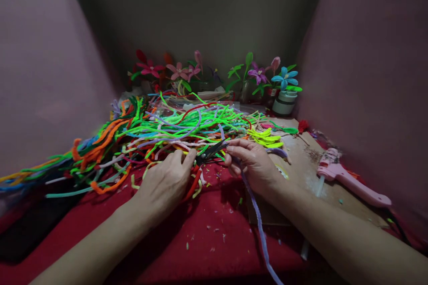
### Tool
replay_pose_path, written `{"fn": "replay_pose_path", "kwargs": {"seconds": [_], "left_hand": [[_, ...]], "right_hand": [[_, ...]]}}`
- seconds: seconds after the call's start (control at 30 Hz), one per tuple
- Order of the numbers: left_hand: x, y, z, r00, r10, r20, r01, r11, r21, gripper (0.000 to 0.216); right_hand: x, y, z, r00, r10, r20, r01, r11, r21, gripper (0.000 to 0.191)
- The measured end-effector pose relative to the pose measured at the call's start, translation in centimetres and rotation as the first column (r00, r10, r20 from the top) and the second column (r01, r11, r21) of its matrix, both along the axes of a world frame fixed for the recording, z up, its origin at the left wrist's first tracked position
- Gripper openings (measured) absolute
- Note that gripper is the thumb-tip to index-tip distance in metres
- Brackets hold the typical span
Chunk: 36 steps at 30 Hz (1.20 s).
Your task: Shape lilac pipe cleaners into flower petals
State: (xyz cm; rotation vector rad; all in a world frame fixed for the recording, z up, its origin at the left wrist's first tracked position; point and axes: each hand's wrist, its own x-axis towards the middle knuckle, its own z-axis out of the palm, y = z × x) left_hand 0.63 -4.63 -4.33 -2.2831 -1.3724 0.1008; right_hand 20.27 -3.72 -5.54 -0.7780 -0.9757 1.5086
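Your left fingers (pixel 189 159) are curled closed round the red handles (pixel 193 185) of the scissors (pixel 211 152), whose black tips point towards 2 o'clock; how far the blades are parted is hard to tell. Your right fingers (pixel 243 150) are pinched closed on the lavender stem (pixel 257 214) right beside those tips, its long tail hanging towards 5 o'clock. With skin so near the blades, a slipping grip or a hasty squeeze could nick you. Soft fuzz may also fold between the blades instead of parting, leaving a ragged end.

Outward, the tangled pile of fuzzy stems (pixel 187 124) spreads from 9 to 1 o'clock of the scissors; a loose strand straying under the blades could be clipped by mistake. Towards 6 o'clock, scraps (pixel 240 201) litter the red counter (pixel 167 254) and could cling to the dangling tail. The pink glue gun (pixel 354 182) lies towards 3 o'clock, near your right forearm (pixel 337 227); you can't tell whether it is hot, but if so, a careless swing might burn you.
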Motion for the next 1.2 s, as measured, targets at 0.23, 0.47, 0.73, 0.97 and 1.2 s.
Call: {"fn": "replay_pose_path", "kwargs": {"seconds": [0.23,0.47,0.73,0.97,1.2], "left_hand": [[-0.1,0.1,-0.5,0.996,-0.087,0.026,0.086,0.995,0.052,0.043],[-0.3,0.0,-0.9,0.988,-0.138,0.073,0.136,0.990,0.036,0.042],[-0.3,0.2,-1.6,0.969,-0.142,0.201,0.168,0.978,-0.121,0.044],[-0.4,0.3,-2.1,0.926,-0.199,0.321,0.257,0.955,-0.146,0.041],[-0.2,0.2,-2.2,0.943,-0.187,0.276,0.230,0.964,-0.133,0.045]], "right_hand": [[-0.1,0.0,0.0,0.999,0.012,0.029,-0.012,1.000,0.006,0.008],[0.0,-0.1,0.1,0.999,0.030,0.029,-0.030,1.000,0.009,0.006],[0.1,0.0,0.1,0.999,0.027,0.023,-0.027,1.000,0.001,0.004],[-0.1,-0.1,0.0,1.000,-0.001,0.017,0.001,1.000,-0.027,0.006],[-0.4,-0.3,0.4,0.995,-0.069,0.069,0.073,0.996,-0.058,0.014]]}}
